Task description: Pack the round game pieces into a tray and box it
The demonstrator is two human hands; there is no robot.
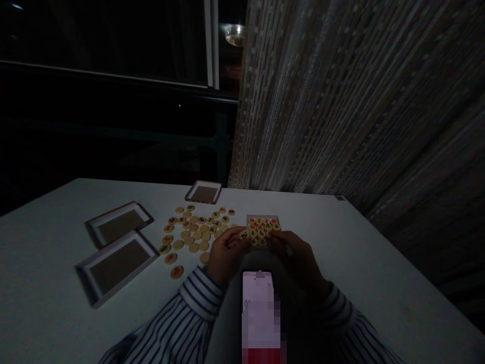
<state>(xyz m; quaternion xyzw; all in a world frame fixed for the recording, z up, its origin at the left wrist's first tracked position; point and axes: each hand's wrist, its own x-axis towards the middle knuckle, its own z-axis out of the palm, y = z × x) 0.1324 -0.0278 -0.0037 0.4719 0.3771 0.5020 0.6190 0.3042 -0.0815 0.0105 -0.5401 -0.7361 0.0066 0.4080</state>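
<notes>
A small box [279, 219] holds rows of round Chinese chess pieces [259, 227] with red and black characters. At its left side, my left hand [226, 253] is closed, pinching a Chinese chess piece [243, 235] with a black character between thumb and fingers. My right hand [301, 255] is closed at the box's right front corner, fingertips over the edge and the pieces there. What those fingertips hold, if anything, is hidden in the dark. To the left lie several loose Chinese chess pieces [195, 235], some face up, others blank side up.
Two shallow trays [113, 270] overlap at the left of the white table [359, 288]. Another tray or lid [203, 192] sits near the back edge. A lit phone [257, 293] is between my forearms. Beaded curtain strands [303, 101] hang behind the table. The room is dim.
</notes>
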